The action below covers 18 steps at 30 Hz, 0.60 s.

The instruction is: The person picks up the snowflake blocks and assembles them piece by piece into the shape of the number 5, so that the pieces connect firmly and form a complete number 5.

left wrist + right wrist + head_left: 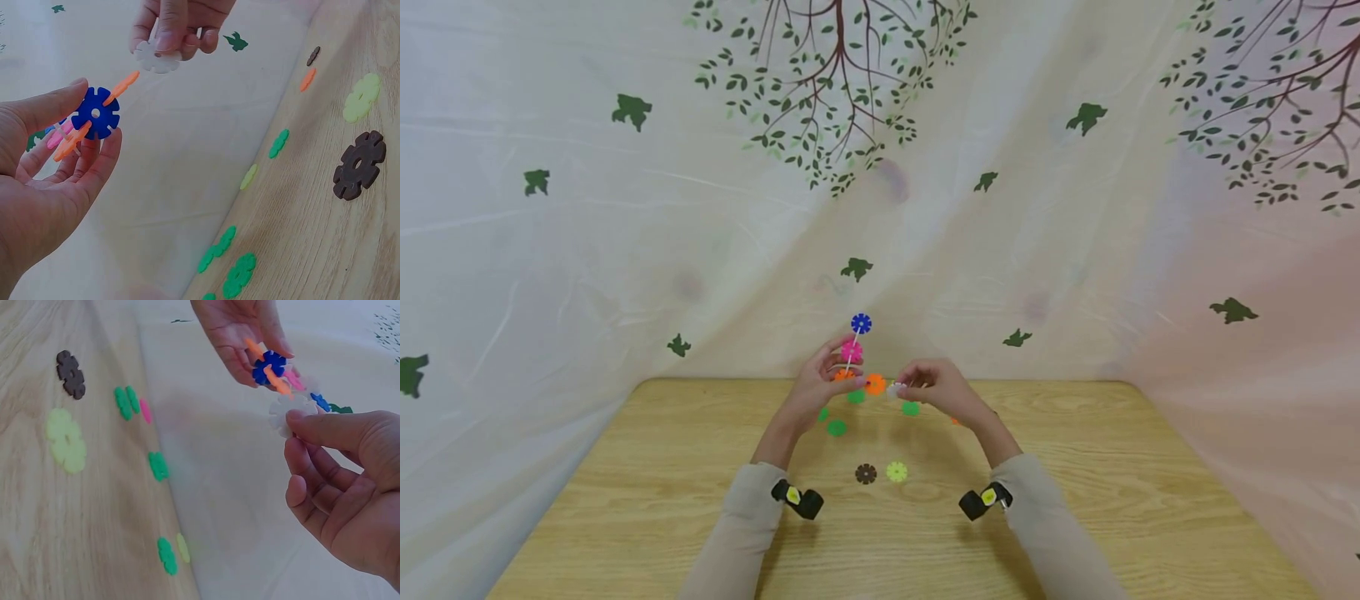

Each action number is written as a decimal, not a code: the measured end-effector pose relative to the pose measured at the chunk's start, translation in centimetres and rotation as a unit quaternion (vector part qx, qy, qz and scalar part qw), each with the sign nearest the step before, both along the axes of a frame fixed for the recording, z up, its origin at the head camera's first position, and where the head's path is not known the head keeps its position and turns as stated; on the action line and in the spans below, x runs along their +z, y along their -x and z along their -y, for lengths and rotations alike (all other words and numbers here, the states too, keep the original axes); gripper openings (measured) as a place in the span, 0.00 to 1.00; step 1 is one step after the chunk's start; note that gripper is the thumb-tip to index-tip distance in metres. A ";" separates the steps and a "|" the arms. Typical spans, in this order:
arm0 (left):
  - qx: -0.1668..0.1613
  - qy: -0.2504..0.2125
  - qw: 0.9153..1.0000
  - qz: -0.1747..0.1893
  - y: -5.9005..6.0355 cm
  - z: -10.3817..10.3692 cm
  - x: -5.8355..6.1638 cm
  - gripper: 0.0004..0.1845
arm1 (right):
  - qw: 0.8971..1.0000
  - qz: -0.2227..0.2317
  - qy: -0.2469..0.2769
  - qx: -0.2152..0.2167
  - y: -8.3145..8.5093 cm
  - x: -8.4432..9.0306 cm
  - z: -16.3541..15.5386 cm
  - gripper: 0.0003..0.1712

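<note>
Your left hand (815, 393) grips a chain of slotted discs (852, 352), thumb against the blue disc (107, 119); your right hand (943, 387) pinches a white disc (281, 422) by its rim, just beside the chain's outermost orange disc (122, 87); whether they touch, you can't tell. For a clean join, best match notch to notch, set crosswise, bracing close to the joint and pressing straight. They look like thin, smooth plastic, petal-edged with centre holes. Nearer you than both hands, brown (866, 474) and yellow-green discs (897, 472) lie on the grained wooden table (647, 483).
</note>
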State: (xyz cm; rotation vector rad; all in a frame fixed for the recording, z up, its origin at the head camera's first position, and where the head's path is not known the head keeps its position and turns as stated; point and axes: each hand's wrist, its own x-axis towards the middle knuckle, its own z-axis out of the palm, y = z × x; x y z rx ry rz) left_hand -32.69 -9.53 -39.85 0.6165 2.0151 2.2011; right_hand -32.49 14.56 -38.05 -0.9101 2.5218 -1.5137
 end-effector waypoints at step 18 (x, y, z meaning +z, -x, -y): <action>0.013 0.008 1.000 -0.017 1.7 0.2 -2.0 0.38 | 0.996 -0.032 0.062 -0.046 0.4 0.1 0.9 0.08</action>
